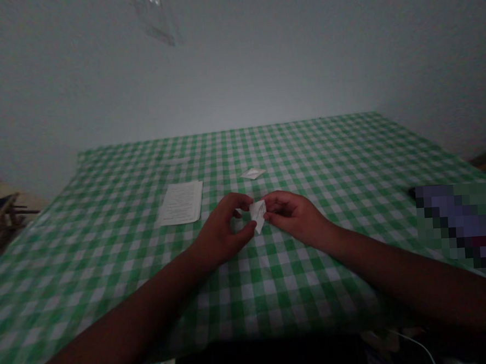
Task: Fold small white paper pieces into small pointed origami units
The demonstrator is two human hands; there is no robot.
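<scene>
the left hand [223, 230] and right hand [294, 217] pinch a little folded white paper [258, 214] in their fingertips over a green checked tablecloth [274, 295].

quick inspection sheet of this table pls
surface: green gingham cloth over the table, lying flat
things: white folded paper, held up between both hands
clutter: printed sheet left of the hands; small paper square beyond them; blurred object at right, cannot tell what
grips: left hand and right hand both pinch the folded paper
cables: white cable below the near table edge
surroundings: pale wall; plastic film up high; dim items far left
</scene>
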